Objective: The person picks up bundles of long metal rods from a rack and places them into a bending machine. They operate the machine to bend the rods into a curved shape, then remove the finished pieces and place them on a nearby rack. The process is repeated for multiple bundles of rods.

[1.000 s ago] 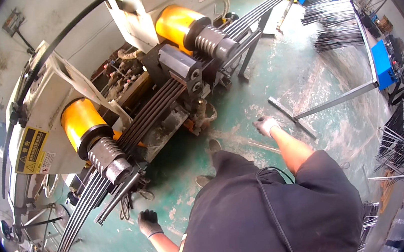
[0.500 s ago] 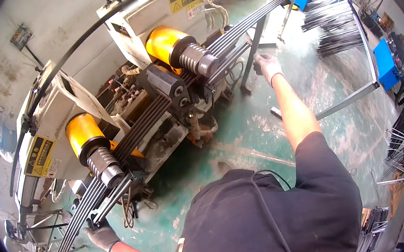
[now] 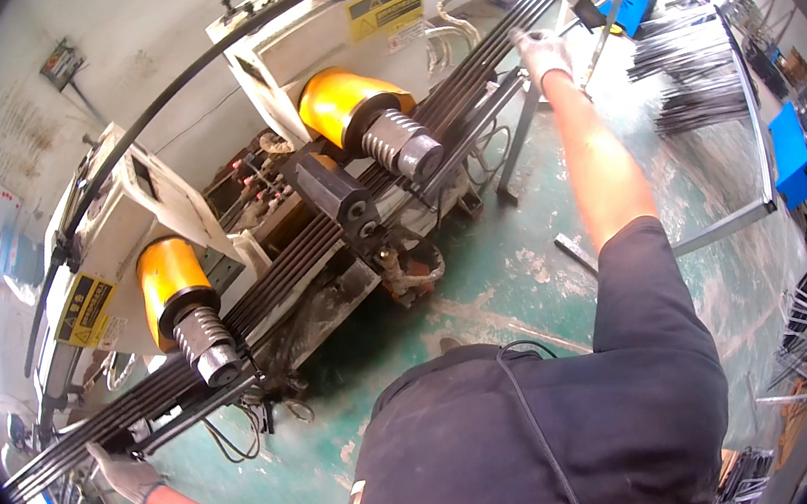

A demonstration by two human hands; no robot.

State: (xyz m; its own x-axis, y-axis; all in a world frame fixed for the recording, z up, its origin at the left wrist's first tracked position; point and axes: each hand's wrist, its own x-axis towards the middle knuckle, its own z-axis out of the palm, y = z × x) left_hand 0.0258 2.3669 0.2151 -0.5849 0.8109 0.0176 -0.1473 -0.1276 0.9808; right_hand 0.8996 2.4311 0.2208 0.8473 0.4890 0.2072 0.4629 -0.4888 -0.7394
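Dark rods (image 3: 284,267) are running along the machine (image 3: 336,192). Left hand (image 3: 129,475) and right hand (image 3: 543,58) are meeting them toward opposite ends; whether fingers (image 3: 525,40) are gripping: cannot tell. Yellow warning labels (image 3: 384,6) are facing outward; green floor (image 3: 491,312) is bordering machine edge.

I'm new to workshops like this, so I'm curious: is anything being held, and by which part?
The left hand and right hand are at the long bars, toward opposite ends; whether they grip them or merely touch cannot be told.
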